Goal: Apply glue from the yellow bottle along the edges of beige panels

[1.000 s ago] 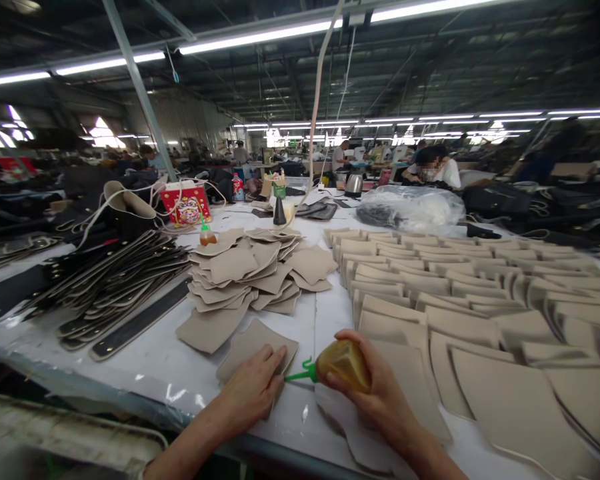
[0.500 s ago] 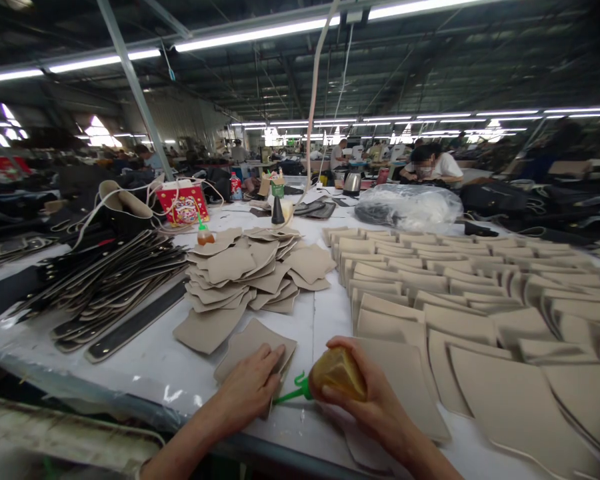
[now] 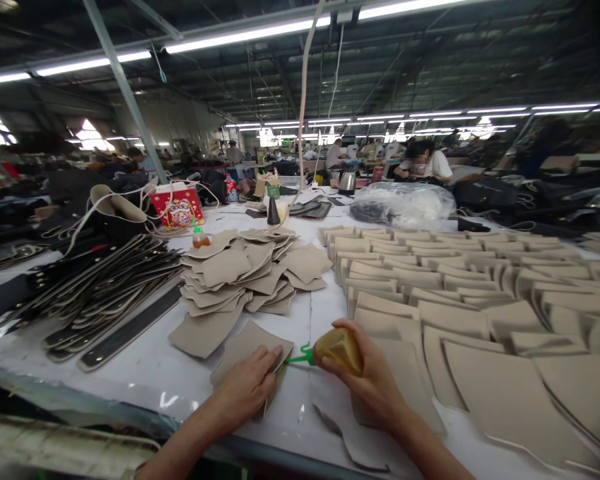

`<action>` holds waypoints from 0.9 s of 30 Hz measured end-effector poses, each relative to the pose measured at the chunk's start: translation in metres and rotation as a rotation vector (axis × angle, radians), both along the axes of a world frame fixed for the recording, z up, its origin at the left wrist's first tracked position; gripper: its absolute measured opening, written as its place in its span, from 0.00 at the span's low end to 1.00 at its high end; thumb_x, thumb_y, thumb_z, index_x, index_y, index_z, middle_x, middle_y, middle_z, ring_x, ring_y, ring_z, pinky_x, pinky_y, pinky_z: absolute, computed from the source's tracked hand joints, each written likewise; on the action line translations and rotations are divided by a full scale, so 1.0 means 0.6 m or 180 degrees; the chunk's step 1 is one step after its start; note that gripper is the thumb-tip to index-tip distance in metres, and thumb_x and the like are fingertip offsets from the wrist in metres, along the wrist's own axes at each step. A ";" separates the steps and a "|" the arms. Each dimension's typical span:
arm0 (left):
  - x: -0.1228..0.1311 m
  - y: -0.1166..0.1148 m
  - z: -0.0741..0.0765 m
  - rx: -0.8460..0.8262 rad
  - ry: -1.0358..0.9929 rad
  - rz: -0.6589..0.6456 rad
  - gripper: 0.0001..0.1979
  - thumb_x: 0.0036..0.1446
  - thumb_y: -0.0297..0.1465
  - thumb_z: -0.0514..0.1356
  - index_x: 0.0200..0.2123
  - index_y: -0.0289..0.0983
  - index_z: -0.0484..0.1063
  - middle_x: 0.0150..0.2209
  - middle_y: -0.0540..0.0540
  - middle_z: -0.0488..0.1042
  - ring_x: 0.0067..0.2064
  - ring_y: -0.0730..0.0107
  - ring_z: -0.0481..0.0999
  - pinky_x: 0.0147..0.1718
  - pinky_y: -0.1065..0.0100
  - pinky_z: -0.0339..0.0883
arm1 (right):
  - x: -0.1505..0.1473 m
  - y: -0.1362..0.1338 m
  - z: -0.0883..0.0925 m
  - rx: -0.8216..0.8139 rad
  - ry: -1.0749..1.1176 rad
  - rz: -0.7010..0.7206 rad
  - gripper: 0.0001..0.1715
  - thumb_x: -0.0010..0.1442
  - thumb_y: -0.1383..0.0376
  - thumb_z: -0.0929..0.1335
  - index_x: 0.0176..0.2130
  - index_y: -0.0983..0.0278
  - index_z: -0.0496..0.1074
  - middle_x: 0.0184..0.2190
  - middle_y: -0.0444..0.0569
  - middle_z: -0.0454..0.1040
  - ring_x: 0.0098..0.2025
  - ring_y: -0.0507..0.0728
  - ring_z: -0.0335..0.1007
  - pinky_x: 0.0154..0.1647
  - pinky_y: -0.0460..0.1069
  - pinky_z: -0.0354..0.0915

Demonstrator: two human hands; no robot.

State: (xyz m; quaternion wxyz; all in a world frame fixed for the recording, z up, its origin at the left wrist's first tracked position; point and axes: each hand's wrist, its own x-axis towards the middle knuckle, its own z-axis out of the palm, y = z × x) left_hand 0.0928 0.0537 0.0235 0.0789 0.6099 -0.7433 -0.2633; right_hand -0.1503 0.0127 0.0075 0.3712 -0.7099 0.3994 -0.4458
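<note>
In my right hand (image 3: 365, 373) is a squeeze bottle (image 3: 339, 351) of amber liquid, tipped on its side, its thin green nozzle (image 3: 300, 357) pointing left. The nozzle tip is at the right edge of a beige leather-like piece (image 3: 247, 347) at the table's front. My left hand (image 3: 250, 383) lies over that piece, fingers closed on its right side; the thumb is mostly hidden. A second layer shows under the edge. Beyond my left hand lies a loose pile of similar beige pieces (image 3: 225, 267). To the right, many folded beige pieces (image 3: 465, 327) stand in overlapping rows.
Black straps (image 3: 115, 287) are heaped on the left of the white table (image 3: 145, 377). Further back are another small glue bottle (image 3: 200, 238), a red box (image 3: 176, 207), a black cone (image 3: 273, 212), a kettle (image 3: 347, 183) and a plastic bag (image 3: 405, 205). A person (image 3: 430, 163) bends over work behind.
My right hand has moved the bottle away from me, so the nozzle tip has gone up along the piece's right edge. My left hand stays on the piece. The view has shifted slightly.
</note>
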 end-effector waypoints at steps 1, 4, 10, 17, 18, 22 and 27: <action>0.000 0.000 0.001 0.0011 0.0024 -0.0002 0.26 0.61 0.30 0.42 0.62 0.38 0.58 0.46 0.42 0.67 0.48 0.61 0.71 0.51 0.61 0.62 | 0.000 -0.005 0.002 -0.0071 0.0025 -0.0089 0.27 0.58 0.55 0.71 0.52 0.61 0.61 0.46 0.48 0.67 0.44 0.58 0.67 0.48 0.52 0.62; 0.001 -0.001 0.003 0.0044 0.0064 0.0003 0.27 0.61 0.30 0.42 0.62 0.37 0.59 0.46 0.42 0.67 0.47 0.62 0.71 0.51 0.62 0.62 | -0.001 -0.009 0.005 -0.0229 0.0100 -0.0200 0.26 0.58 0.56 0.71 0.52 0.61 0.61 0.47 0.50 0.67 0.47 0.60 0.66 0.51 0.54 0.60; 0.004 -0.003 -0.002 0.0042 0.0054 0.0007 0.27 0.61 0.30 0.43 0.63 0.37 0.58 0.49 0.41 0.67 0.50 0.62 0.70 0.55 0.62 0.60 | 0.000 -0.002 0.005 -0.0089 0.0133 -0.0014 0.27 0.57 0.55 0.71 0.52 0.60 0.62 0.46 0.48 0.69 0.43 0.58 0.69 0.45 0.51 0.65; 0.002 -0.003 0.001 0.0018 0.0122 0.0031 0.26 0.61 0.30 0.43 0.61 0.36 0.60 0.49 0.41 0.68 0.49 0.61 0.70 0.54 0.61 0.60 | 0.007 0.000 0.010 -0.0029 0.0152 -0.0285 0.27 0.58 0.54 0.70 0.52 0.61 0.61 0.45 0.49 0.68 0.44 0.60 0.67 0.48 0.54 0.61; 0.003 -0.003 0.000 -0.0001 0.0126 0.0031 0.26 0.61 0.30 0.43 0.61 0.36 0.60 0.48 0.41 0.68 0.49 0.61 0.70 0.54 0.60 0.61 | 0.007 0.007 0.010 0.0029 0.0145 -0.0251 0.27 0.58 0.54 0.70 0.51 0.61 0.61 0.44 0.48 0.68 0.42 0.59 0.67 0.47 0.53 0.62; 0.002 -0.003 -0.001 -0.0012 0.0099 0.0072 0.27 0.60 0.31 0.45 0.62 0.36 0.59 0.46 0.41 0.68 0.48 0.60 0.70 0.51 0.59 0.61 | 0.012 0.046 0.011 0.0621 -0.0091 0.0158 0.29 0.56 0.53 0.71 0.51 0.61 0.60 0.38 0.44 0.68 0.35 0.56 0.66 0.39 0.50 0.63; -0.003 -0.001 0.000 -0.0007 0.0141 0.0137 0.28 0.59 0.33 0.47 0.62 0.35 0.59 0.47 0.41 0.68 0.47 0.61 0.70 0.51 0.59 0.62 | 0.017 0.072 0.015 0.1028 -0.0360 0.0353 0.32 0.54 0.51 0.71 0.51 0.61 0.60 0.36 0.44 0.69 0.35 0.56 0.65 0.39 0.49 0.61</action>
